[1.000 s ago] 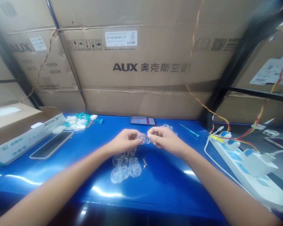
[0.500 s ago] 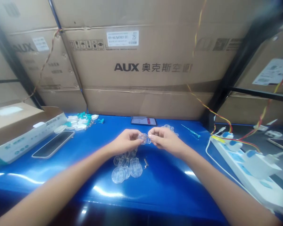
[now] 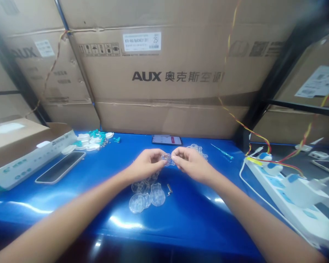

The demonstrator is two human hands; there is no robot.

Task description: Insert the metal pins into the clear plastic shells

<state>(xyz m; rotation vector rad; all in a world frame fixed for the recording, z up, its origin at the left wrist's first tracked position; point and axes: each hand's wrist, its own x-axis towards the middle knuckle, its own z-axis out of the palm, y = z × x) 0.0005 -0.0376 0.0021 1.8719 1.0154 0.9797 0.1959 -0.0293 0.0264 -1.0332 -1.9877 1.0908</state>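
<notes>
Both my hands are raised just above the blue workbench (image 3: 189, 215), near its middle. My left hand (image 3: 146, 164) and my right hand (image 3: 192, 164) pinch a small transparent plastic piece (image 3: 167, 159) between their fingertips. The fingers hide much of it. Below my left hand lies a heap of similar clear moulded pieces (image 3: 144, 197), its top edge partly under that hand. A few small metal pins (image 3: 169, 189) lie just right of the heap. More clear pieces (image 3: 199, 149) sit behind my right hand.
A phone (image 3: 166, 140) lies at the bench's back edge, with a tablet or phone (image 3: 60, 167) at left. Teal and white parts (image 3: 93, 140) sit beside an open carton (image 3: 13, 142). A small blue screwdriver (image 3: 222, 151) lies right; a power strip (image 3: 287, 186) and wires are beyond. Stacked cartons (image 3: 164, 91) stand behind.
My fingers have closed in around the clear piece, which now shows less. My hands have drawn slightly closer together. The whole view has shifted slightly with my head.
</notes>
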